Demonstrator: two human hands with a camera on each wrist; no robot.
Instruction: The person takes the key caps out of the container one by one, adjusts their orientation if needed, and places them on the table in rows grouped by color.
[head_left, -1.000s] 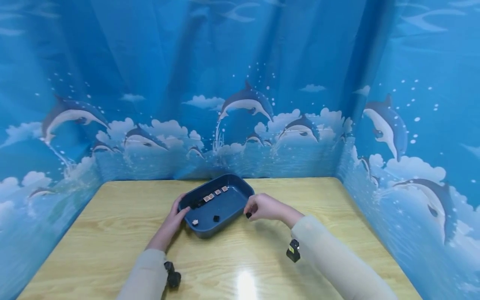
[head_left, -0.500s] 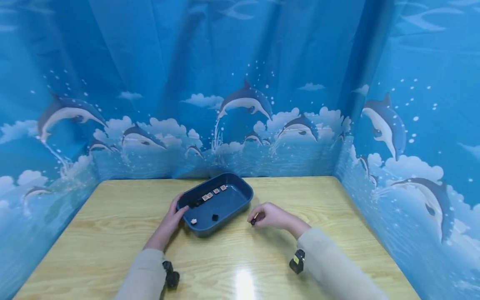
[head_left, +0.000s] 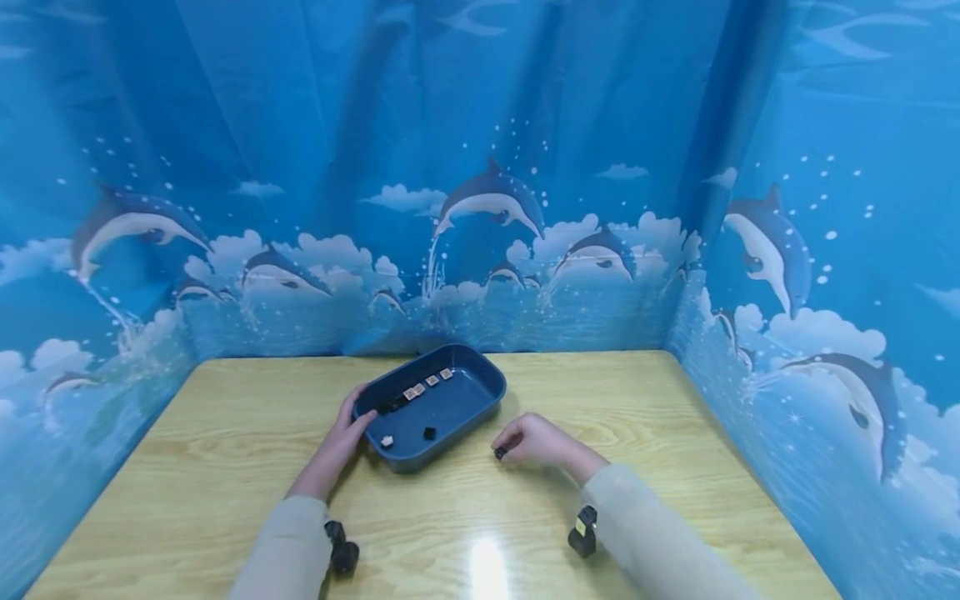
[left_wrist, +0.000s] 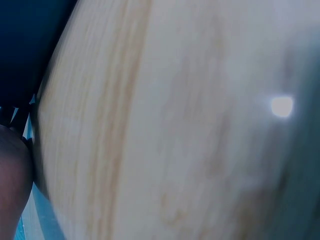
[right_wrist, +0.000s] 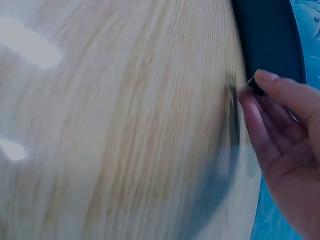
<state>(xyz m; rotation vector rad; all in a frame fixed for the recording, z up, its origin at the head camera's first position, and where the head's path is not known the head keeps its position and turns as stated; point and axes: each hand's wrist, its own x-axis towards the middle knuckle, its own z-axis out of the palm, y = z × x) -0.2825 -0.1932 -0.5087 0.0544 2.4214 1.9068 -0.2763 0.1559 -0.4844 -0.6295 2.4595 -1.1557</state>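
Observation:
On the table sits a dark blue rectangular tray [head_left: 461, 412], turned at an angle. My left hand [head_left: 348, 425] grips its left end, thumb over the rim and fingers outside. A small black block-like piece [head_left: 501, 452] is pinched between thumb and fingers of my right hand [head_left: 536, 439], just right of the tray's near side. The right wrist view shows that dark piece [right_wrist: 256, 88] at the fingertips. Inside the tray, black pieces [head_left: 393, 405] and patterned white pieces [head_left: 415, 392] line the far wall. Nearer lie one white piece [head_left: 386, 441] and one black piece [head_left: 429, 433].
The light wooden table [head_left: 247, 425] spreads around the tray and reaches a blue dolphin-print curtain [head_left: 300, 208] behind it and at both sides. Glare [head_left: 487, 567] shows on the wood near the front. Each wrist carries a small black camera [head_left: 582, 532].
My right hand has drawn back from the tray's right edge toward me, still pinching the black piece, and has turned slightly. The left hand keeps its grip on the tray.

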